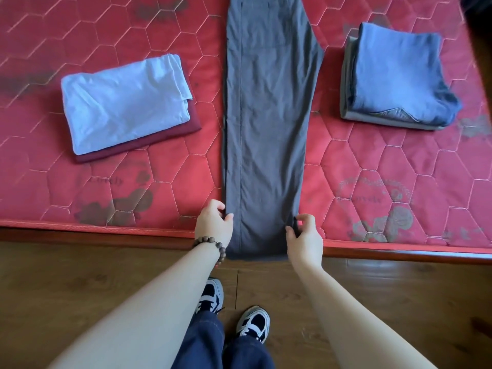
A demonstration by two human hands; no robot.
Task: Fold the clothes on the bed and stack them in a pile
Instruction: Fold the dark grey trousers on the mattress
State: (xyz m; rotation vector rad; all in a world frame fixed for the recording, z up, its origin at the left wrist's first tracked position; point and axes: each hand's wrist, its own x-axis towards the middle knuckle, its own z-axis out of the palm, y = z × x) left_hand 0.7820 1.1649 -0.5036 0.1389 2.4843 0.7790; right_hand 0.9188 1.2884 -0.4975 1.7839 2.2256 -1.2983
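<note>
Both hands pinch the grey pants (266,129) at the hem: left hand (213,225), right hand (304,241). Pants lie long down the red bed (399,182), between two folded piles.

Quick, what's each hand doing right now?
Left hand: pinching the grey trousers at their left edge.
Right hand: pinching their right edge.
</note>
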